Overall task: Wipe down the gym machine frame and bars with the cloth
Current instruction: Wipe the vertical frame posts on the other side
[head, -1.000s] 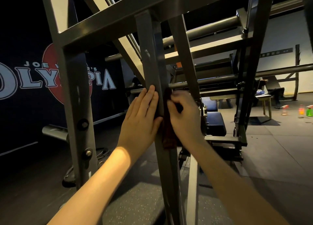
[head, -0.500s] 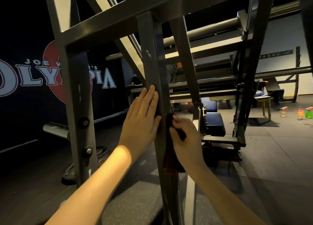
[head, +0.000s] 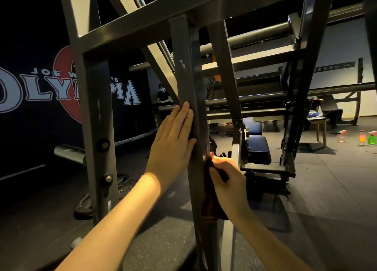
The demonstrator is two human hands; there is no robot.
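Observation:
A grey steel gym machine frame fills the view, with a slanted upright post (head: 184, 66) in the middle. My left hand (head: 173, 136) lies flat against the post's left face, fingers straight and pointing up. My right hand (head: 226, 181) grips a dark red cloth (head: 210, 205) against the post's right face, lower than the left hand. Most of the cloth hangs below my fingers. Round bars (head: 265, 96) cross behind the post.
A second upright with bolts (head: 100, 127) stands at the left. A blue padded seat (head: 257, 146) sits behind the frame. Spray bottles (head: 365, 138) stand on the floor at the right near a small bench (head: 318, 121). A dark wall banner is at the left.
My right hand has slid the cloth down the post's right face, from level with the left hand to well below it. The left hand has stayed in place.

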